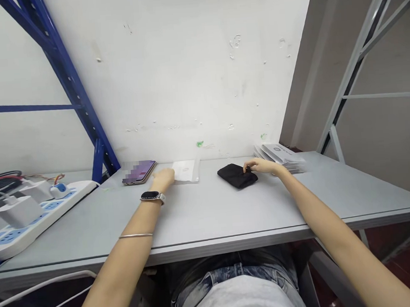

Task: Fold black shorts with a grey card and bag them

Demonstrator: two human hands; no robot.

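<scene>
On the grey tabletop (202,214), the right hand (257,165) pinched the black pouch (235,175) between its fingers; the left hand (163,179) adjoined the white packet (187,170), finger closure indeterminable. Markings on packet and white stack (285,154) were illegible.

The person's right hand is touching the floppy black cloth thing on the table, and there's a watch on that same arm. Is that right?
Nearly! The watch is on the wrong arm in your sentence: the head view shows it on the left arm. The right hand is indeed touching the floppy black cloth thing on the table.
</scene>
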